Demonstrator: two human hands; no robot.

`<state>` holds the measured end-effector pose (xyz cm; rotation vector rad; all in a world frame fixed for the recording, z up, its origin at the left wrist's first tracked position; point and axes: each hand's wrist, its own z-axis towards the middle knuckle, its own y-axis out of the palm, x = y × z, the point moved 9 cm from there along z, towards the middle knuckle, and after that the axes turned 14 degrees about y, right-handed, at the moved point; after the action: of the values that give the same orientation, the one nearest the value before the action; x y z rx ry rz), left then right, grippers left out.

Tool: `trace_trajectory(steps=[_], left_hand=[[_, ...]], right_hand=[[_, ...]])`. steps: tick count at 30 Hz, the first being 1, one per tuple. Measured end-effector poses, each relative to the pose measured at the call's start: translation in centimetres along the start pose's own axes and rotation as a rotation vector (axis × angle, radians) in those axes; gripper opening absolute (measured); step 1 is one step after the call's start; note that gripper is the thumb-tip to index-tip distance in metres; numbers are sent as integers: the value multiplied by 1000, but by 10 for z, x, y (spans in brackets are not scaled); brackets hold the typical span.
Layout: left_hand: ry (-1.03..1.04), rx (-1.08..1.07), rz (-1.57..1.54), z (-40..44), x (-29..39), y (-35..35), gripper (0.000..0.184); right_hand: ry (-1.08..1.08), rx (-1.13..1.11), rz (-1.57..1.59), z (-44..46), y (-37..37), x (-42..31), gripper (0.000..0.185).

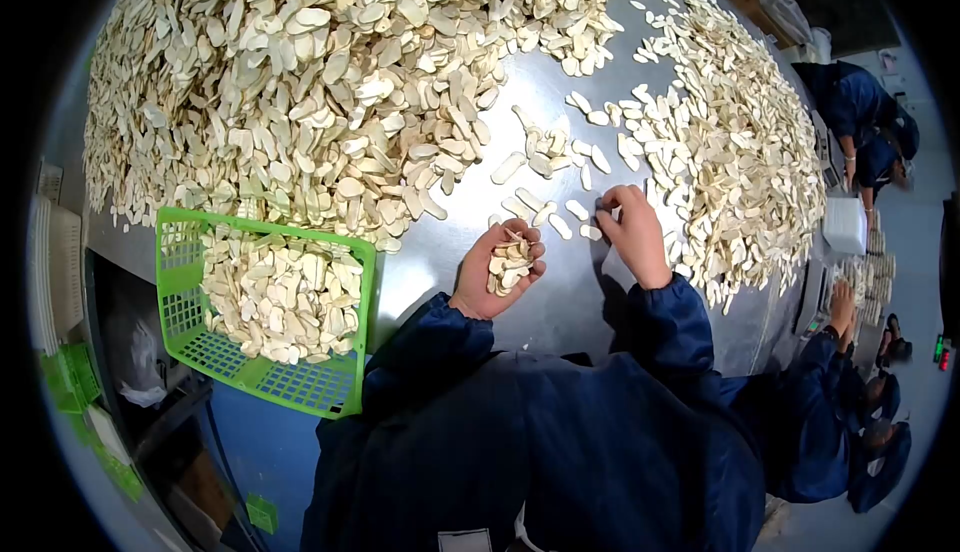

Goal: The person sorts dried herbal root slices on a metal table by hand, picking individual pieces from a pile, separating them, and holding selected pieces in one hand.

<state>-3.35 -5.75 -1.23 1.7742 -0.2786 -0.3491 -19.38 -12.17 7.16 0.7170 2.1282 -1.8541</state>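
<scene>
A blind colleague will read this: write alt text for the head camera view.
A person's left hand cups pale, flat slices while the right hand is held near loose slices on a metal table. A large heap lies beyond, a second heap to the right; a green plastic basket of slices is at left.

Within left fingers [538,251] — matt, dry-looking slices [509,264]. Under right fingers [624,198], smooth glossy metal tabletop [560,302]. Behind both, cloth sleeves [672,324], faint sheen. Left of both — smooth plastic basket [367,337].
</scene>
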Motion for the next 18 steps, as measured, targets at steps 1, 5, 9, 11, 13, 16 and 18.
trace_trajectory(steps=[1, 5, 9, 11, 13, 16, 18], left_hand=[[3, 7, 0, 0, 1, -1, 27], [8, 0, 5, 0, 1, -1, 28], [10, 12, 4, 1, 1, -3, 27], [18, 32, 25, 0, 3, -3, 26], [34, 51, 19, 0, 4, -1, 27], [51, 51, -21, 1, 5, 2, 28], [57, 34, -59, 1, 6, 9, 32]], right_hand=[[15, 47, 13, 3, -4, 3, 16], [2, 120, 31, 12, 2, -4, 17], [9, 208, -8, 30, 7, -14, 20], [-11, 183, -12, 36, 13, -16, 19], [10, 89, 131, 39, 12, -16, 14], [64, -145, 436, 24, 16, -22, 12], [18, -347, 572, 4, 18, -49, 13]])
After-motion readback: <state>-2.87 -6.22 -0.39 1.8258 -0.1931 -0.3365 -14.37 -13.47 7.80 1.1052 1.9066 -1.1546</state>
